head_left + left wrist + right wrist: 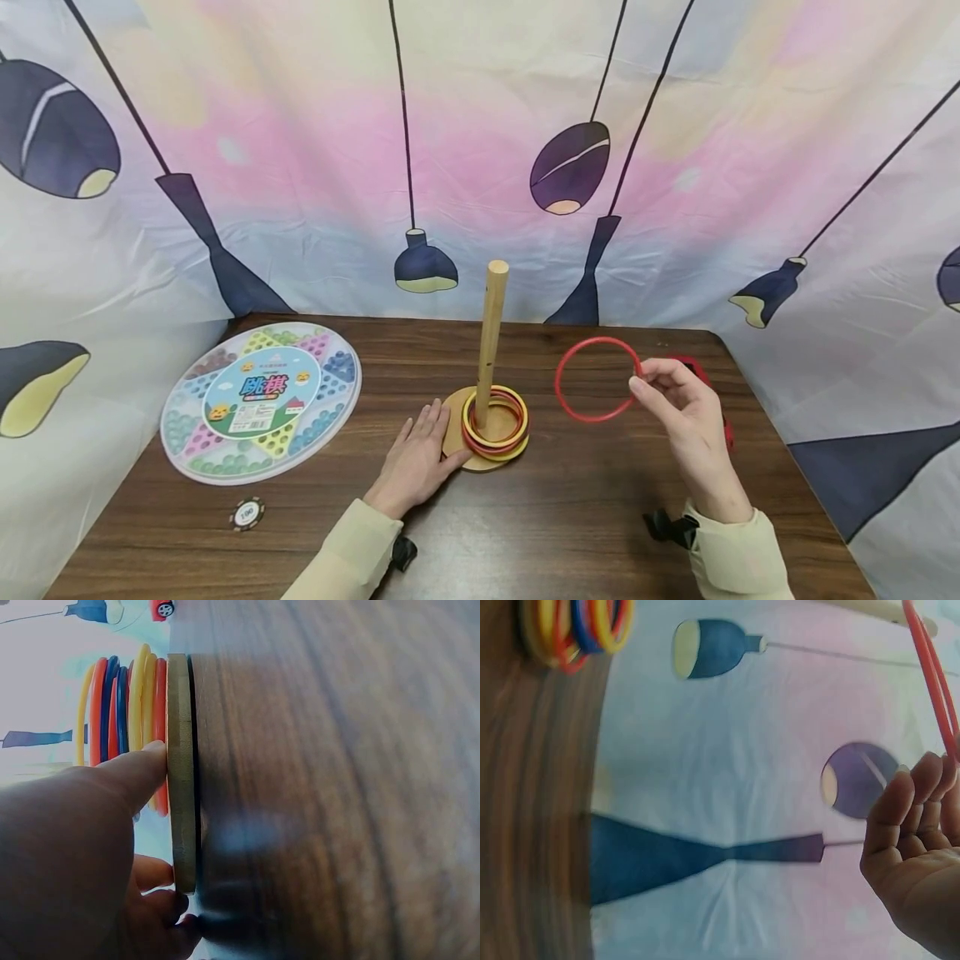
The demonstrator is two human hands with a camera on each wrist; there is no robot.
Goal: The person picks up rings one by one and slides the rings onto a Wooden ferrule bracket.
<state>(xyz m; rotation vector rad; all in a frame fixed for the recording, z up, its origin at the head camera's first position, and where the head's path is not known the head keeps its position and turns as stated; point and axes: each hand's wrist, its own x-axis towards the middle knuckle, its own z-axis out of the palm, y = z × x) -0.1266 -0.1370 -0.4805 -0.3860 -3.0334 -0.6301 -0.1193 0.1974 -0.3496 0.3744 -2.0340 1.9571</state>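
Observation:
A wooden peg stands upright on a round wooden base. Around its foot lies a stack of rings; red, yellow and blue ones show in the left wrist view. My left hand rests at the base's left edge with fingers extended, its thumb along the near side by the rings. To the right of the peg, my right hand pinches a red ring between thumb and fingers. That ring is held above the table, apart from the peg and tilted up to face me.
A round Chinese checkers board lies on the left of the wooden table. Nearer me is a poker chip. A red toy car sits partly hidden behind my right hand. Printed cloth hangs behind the table.

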